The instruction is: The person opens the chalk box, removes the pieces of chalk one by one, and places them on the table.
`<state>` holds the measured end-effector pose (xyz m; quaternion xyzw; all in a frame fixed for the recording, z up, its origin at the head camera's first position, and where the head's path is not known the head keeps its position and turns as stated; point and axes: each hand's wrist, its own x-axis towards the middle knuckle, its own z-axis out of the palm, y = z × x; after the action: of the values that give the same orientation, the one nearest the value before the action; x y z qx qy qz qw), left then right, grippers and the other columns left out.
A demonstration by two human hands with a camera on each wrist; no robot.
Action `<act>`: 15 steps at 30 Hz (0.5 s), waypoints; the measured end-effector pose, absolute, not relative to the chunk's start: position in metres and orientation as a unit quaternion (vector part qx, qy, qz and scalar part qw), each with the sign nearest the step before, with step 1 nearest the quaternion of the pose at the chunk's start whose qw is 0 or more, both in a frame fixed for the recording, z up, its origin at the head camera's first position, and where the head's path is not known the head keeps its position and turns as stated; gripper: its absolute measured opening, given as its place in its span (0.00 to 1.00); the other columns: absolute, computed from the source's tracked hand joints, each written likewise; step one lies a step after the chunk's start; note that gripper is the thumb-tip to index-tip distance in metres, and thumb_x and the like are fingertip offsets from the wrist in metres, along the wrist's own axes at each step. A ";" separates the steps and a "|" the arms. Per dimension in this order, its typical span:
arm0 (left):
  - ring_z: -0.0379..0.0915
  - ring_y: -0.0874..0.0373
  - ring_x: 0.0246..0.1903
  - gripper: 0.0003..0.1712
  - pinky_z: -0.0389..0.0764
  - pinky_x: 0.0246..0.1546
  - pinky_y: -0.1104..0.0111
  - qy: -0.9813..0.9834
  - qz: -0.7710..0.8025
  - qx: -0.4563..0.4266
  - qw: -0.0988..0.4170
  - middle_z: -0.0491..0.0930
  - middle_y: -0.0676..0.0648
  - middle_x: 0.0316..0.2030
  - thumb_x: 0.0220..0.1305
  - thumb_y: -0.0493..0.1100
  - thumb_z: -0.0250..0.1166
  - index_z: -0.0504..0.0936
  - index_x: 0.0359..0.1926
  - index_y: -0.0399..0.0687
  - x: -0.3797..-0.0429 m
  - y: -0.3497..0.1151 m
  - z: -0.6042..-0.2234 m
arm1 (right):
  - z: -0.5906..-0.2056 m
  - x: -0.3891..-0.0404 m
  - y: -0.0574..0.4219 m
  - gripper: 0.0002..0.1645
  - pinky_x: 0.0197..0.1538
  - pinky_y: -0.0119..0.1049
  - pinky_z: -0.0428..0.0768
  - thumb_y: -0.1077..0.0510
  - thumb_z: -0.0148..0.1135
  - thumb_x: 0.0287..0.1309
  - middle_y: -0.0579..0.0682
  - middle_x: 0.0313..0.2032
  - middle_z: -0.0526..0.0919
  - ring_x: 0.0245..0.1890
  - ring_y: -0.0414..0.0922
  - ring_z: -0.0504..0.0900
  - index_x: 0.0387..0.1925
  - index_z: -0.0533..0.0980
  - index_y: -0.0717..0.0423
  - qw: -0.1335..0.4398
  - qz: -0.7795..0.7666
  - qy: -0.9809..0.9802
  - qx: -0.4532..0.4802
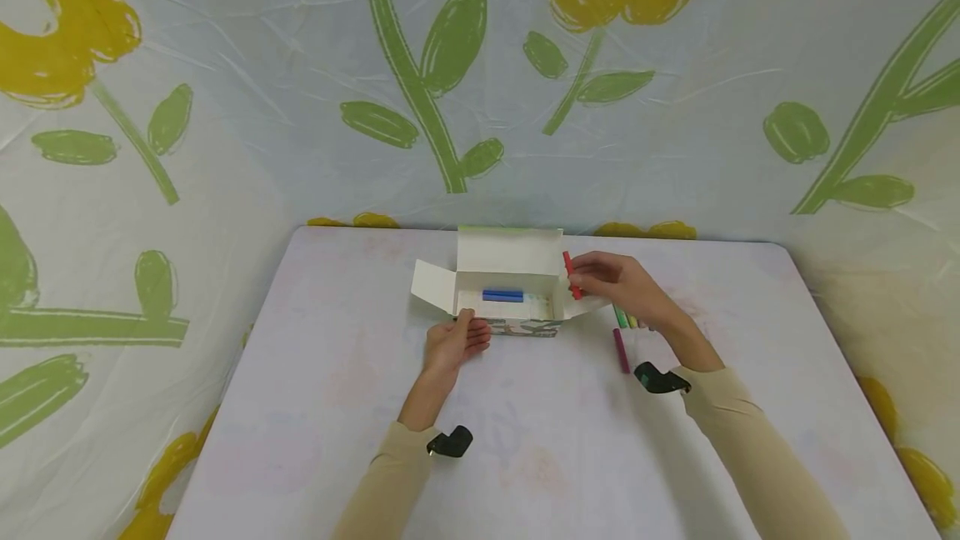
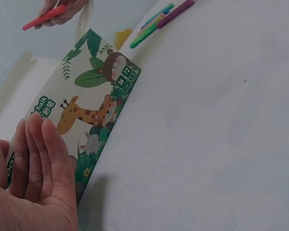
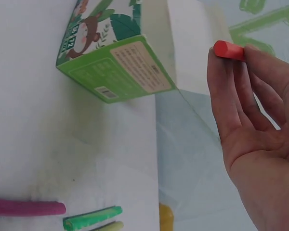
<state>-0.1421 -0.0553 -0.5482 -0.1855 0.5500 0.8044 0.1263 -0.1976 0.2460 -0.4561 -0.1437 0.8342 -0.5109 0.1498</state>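
Note:
An open cardboard chalk box (image 1: pixel 525 327) printed with animals sits near the table's far edge, its flaps spread. My left hand (image 1: pixel 448 344) holds the front wall, thumb over the rim and fingers flat along the printed face (image 2: pixel 82 96). Inside lie blue chalk sticks (image 1: pixel 502 296). Just past the right end of the box, my right hand (image 1: pixel 618 282) pinches a red chalk stick (image 3: pixel 229 50) between thumb and fingertips, raised above the side flap. Below that hand, a purple chalk stick (image 1: pixel 621 351) and green chalk (image 3: pixel 92 219) lie on the table.
More coloured chalk sticks (image 2: pixel 151 25) lie grouped right of the box, partly hidden by my right arm in the head view. The back flap (image 1: pixel 510 250) stands up, and the left flap (image 1: pixel 433 286) sticks outward. A flower-printed cloth (image 1: pixel 300 107) hangs behind the table (image 1: pixel 525 457).

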 end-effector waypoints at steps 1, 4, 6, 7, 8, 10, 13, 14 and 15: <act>0.85 0.58 0.32 0.22 0.89 0.43 0.66 0.550 0.804 -0.186 0.127 0.87 0.43 0.33 0.76 0.45 0.59 0.82 0.44 0.24 -0.142 -0.055 -0.548 | -0.455 -0.197 0.249 0.26 0.54 0.31 0.84 0.50 0.65 0.71 0.62 0.56 0.83 0.50 0.44 0.85 0.63 0.75 0.61 0.149 -0.514 0.833 -0.138; 0.85 0.59 0.32 0.21 0.89 0.43 0.66 0.548 0.805 -0.189 0.125 0.87 0.43 0.32 0.76 0.45 0.59 0.83 0.42 0.25 -0.142 -0.055 -0.548 | -0.450 -0.195 0.258 0.27 0.55 0.33 0.85 0.49 0.64 0.71 0.63 0.56 0.82 0.50 0.43 0.86 0.63 0.74 0.61 0.149 -0.534 0.824 -0.119; 0.85 0.58 0.31 0.20 0.89 0.42 0.66 0.546 0.806 -0.191 0.123 0.87 0.43 0.32 0.76 0.45 0.59 0.84 0.40 0.27 -0.143 -0.055 -0.548 | -0.448 -0.194 0.264 0.28 0.56 0.34 0.85 0.48 0.64 0.71 0.64 0.57 0.81 0.50 0.42 0.86 0.63 0.73 0.62 0.149 -0.543 0.819 -0.107; 0.85 0.58 0.31 0.20 0.89 0.41 0.67 0.546 0.806 -0.192 0.122 0.87 0.43 0.31 0.75 0.45 0.59 0.84 0.40 0.28 -0.142 -0.055 -0.548 | -0.447 -0.193 0.266 0.29 0.56 0.33 0.84 0.48 0.63 0.72 0.65 0.57 0.81 0.51 0.41 0.85 0.64 0.73 0.62 0.148 -0.545 0.819 -0.101; 0.85 0.58 0.31 0.19 0.89 0.41 0.67 0.546 0.806 -0.193 0.121 0.87 0.43 0.31 0.75 0.44 0.59 0.84 0.39 0.28 -0.142 -0.055 -0.548 | -0.446 -0.192 0.269 0.30 0.55 0.31 0.84 0.47 0.63 0.72 0.65 0.58 0.80 0.51 0.40 0.85 0.64 0.72 0.62 0.147 -0.545 0.820 -0.095; 0.85 0.58 0.31 0.20 0.89 0.41 0.67 0.550 0.804 -0.192 0.121 0.87 0.43 0.31 0.75 0.45 0.59 0.85 0.39 0.29 -0.142 -0.055 -0.548 | -0.445 -0.190 0.274 0.31 0.56 0.32 0.84 0.46 0.62 0.72 0.64 0.59 0.79 0.52 0.39 0.84 0.66 0.71 0.62 0.146 -0.543 0.823 -0.082; 0.86 0.58 0.31 0.20 0.89 0.41 0.67 0.555 0.800 -0.194 0.124 0.87 0.44 0.31 0.76 0.45 0.59 0.85 0.40 0.29 -0.142 -0.055 -0.548 | -0.445 -0.186 0.282 0.33 0.57 0.32 0.83 0.43 0.62 0.72 0.61 0.61 0.79 0.52 0.37 0.83 0.67 0.70 0.60 0.145 -0.535 0.830 -0.063; 0.86 0.58 0.31 0.20 0.89 0.41 0.67 0.556 0.799 -0.194 0.125 0.87 0.44 0.31 0.76 0.45 0.59 0.85 0.40 0.28 -0.142 -0.055 -0.547 | -0.445 -0.185 0.285 0.34 0.57 0.32 0.83 0.42 0.61 0.72 0.61 0.61 0.79 0.52 0.37 0.83 0.68 0.70 0.59 0.145 -0.530 0.833 -0.057; 0.86 0.58 0.32 0.20 0.89 0.41 0.67 0.556 0.798 -0.195 0.126 0.87 0.44 0.32 0.76 0.45 0.59 0.84 0.40 0.29 -0.142 -0.055 -0.547 | -0.445 -0.183 0.287 0.34 0.57 0.31 0.83 0.42 0.61 0.72 0.60 0.61 0.79 0.52 0.37 0.83 0.68 0.70 0.58 0.144 -0.528 0.835 -0.053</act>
<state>-0.1421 -0.0547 -0.5475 -0.1946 0.5561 0.7981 0.1262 -0.1828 0.2873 -0.4453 -0.0527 0.8353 -0.5279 0.1443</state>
